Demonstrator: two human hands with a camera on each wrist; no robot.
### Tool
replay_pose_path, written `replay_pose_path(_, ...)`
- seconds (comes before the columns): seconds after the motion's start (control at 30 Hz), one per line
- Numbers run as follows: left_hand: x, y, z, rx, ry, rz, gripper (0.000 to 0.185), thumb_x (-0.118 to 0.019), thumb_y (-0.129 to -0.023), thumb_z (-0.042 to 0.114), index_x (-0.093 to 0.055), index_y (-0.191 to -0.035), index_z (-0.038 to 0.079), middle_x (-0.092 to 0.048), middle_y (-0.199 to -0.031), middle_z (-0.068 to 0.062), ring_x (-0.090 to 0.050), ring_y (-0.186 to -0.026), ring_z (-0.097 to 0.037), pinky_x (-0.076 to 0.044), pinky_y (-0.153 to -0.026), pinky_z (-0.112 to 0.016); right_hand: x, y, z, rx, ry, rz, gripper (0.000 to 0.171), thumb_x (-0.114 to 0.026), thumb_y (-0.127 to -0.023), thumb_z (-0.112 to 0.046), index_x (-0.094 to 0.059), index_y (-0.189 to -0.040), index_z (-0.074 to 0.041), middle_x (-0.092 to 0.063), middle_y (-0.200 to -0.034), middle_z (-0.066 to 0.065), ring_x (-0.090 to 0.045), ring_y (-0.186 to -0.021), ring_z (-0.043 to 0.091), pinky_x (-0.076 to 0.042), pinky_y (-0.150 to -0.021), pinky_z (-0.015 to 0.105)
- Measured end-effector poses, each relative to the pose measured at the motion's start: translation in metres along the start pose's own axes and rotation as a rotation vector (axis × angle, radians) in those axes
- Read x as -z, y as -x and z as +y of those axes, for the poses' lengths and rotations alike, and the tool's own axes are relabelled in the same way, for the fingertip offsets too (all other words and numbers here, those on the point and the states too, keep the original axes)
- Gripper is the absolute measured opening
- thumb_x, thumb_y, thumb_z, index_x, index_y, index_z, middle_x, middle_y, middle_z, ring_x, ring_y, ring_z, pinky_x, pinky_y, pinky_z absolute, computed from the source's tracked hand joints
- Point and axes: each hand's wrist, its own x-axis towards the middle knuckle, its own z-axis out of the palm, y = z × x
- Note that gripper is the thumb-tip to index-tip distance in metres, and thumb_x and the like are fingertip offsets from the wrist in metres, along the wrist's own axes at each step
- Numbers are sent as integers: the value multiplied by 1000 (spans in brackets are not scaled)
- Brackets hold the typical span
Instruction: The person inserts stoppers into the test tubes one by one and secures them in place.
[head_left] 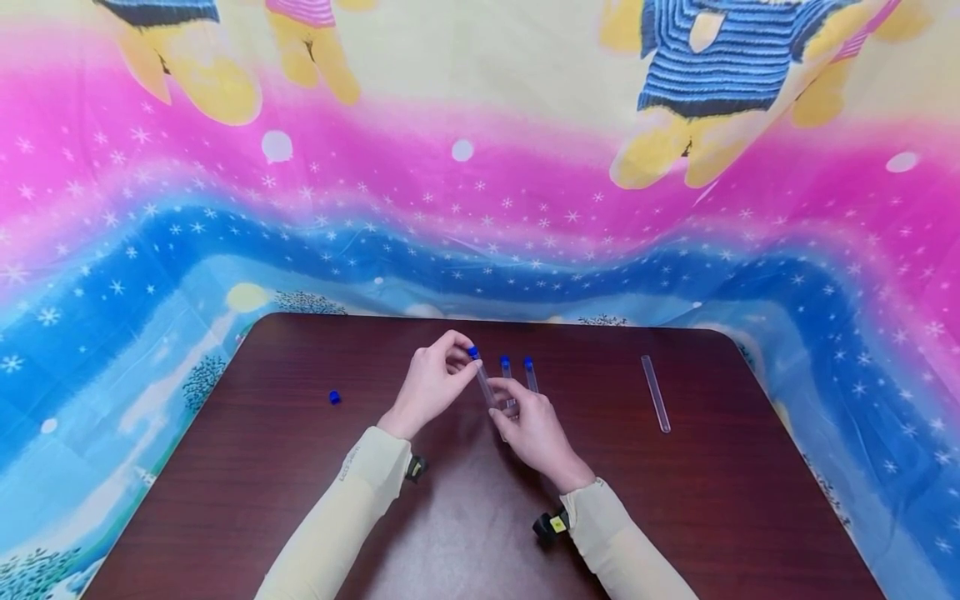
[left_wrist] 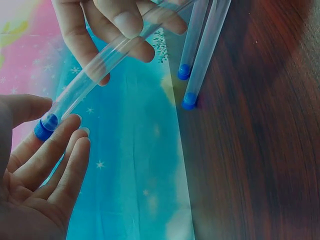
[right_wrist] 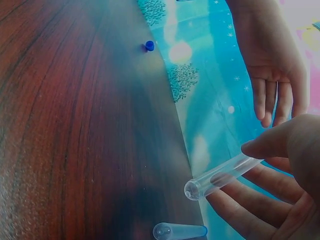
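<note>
Between the two hands slants a clear plastic test tube with a blue cap at its upper end. My left hand pinches that cap between thumb and fingers. Lower down, my right hand holds the tube's body, its rounded bottom sticking out past the fingers in the right wrist view. Just beyond the right hand, two capped test tubes lie side by side, one with its blue cap left of the other's blue cap; the right hand partly hides them.
A loose blue cap sits on the dark wooden table at the left. Toward the right lies a clear tube with no cap on it. A printed cloth hangs behind and around the table.
</note>
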Motion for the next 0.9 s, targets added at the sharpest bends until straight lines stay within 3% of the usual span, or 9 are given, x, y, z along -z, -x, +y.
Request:
replay_pose_path(0.33,1,-2,2,-37,22,15,19,-76,-92,9,-64,-106,9,-72,-86,2,-68,-75,-9,-59,-73,-29,-2,-1,0,11,1,34,43,-73,-94,-5,-63,-134,-18,-73,-102,0,-70,-80,6,-58,-71,26)
replay_pose_path(0.67,2,-5,2,-38,37,29,18,-75,-92,9,-64,-106,11,-72,-86,4,-67,-75,-9,-58,-73,-27,-6,-1,3,37,-14,-1,39,-71,-97,-8,-62,-135,-10,-72,-98,-1,-70,-81,6,-58,-74,27)
replay_pose_path(0.9,2,-8,3,-51,62,26,21,-76,-92,11,-64,-108,11,-72,-87,3,-68,-76,-9,-58,-73,-28,-7,-2,1,78,-4,60,39,-71,-96,-7,-63,-134,-8,-70,-96,0,-69,-80,6,-58,-72,27)
